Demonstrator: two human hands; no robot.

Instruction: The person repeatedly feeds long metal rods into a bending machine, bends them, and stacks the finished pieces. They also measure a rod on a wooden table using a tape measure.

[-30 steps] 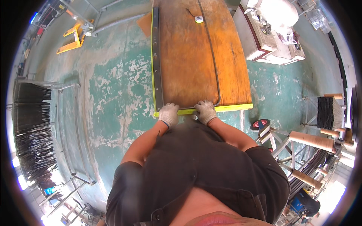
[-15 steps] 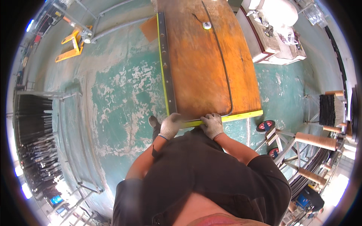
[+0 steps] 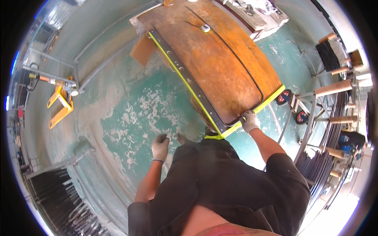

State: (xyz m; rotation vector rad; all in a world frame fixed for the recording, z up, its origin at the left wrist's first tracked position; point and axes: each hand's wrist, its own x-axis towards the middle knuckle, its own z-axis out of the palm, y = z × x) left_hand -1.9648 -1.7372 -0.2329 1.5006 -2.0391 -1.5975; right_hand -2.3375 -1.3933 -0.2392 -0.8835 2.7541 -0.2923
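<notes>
My right hand (image 3: 250, 121), in a pale knit glove, is at the near edge of a worn orange-brown wooden table (image 3: 212, 74). Its fingers close on a thin black strip (image 3: 241, 59), which runs down the table and bends round at the near end. My left hand (image 3: 159, 148), gloved too, hangs over the floor left of the table. Its fingers look loosely curled, with nothing visible in them. A dark metal bar (image 3: 188, 77) with holes and a yellow-green edge lines the table's left side; a yellow edge strip (image 3: 271, 97) borders the near side.
A white tape measure (image 3: 205, 28) lies on the table. Brown cardboard (image 3: 143, 51) sticks out beyond its far left side. A yellow pallet jack (image 3: 60, 103) stands on the left. A metal rack (image 3: 311, 114) with red-and-black wheels (image 3: 283, 97) stands on the right.
My left hand has come off the table's near edge and moved left. My right hand stays at that edge. The view has turned left, so the table appears slanted and farther right.
</notes>
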